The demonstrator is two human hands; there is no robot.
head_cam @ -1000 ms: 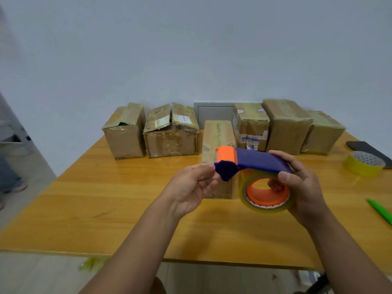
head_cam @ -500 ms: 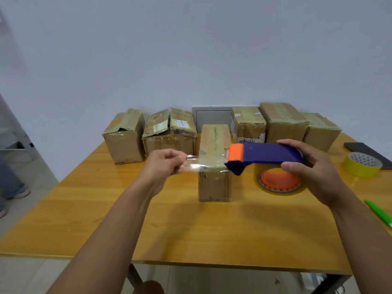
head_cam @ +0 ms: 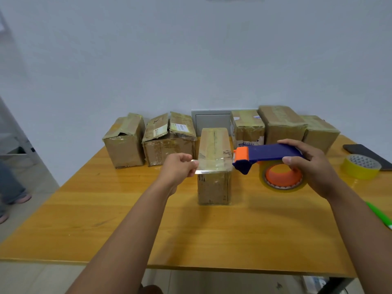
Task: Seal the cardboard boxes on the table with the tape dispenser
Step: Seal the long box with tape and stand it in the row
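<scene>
Tape dispenser (head_cam: 269,155) was held above table (head_cam: 84,219), R hand (head_cam: 311,166) curled round its blue handle. L hand (head_cam: 178,168) pinched clear tape strip (head_cam: 212,166), stretched just over front cardboard box (head_cam: 213,185); other boxes (head_cam: 169,141) lined rear by wall

I see my right hand (head_cam: 311,166) gripping the dispenser (head_cam: 269,154) while my left hand (head_cam: 178,168) pinches the clear tape (head_cam: 212,166) stretched over the near box (head_cam: 214,166) on the table (head_cam: 106,219).

Bright, even light; soft shadows, wide-angle bending at blurred edges.
</scene>
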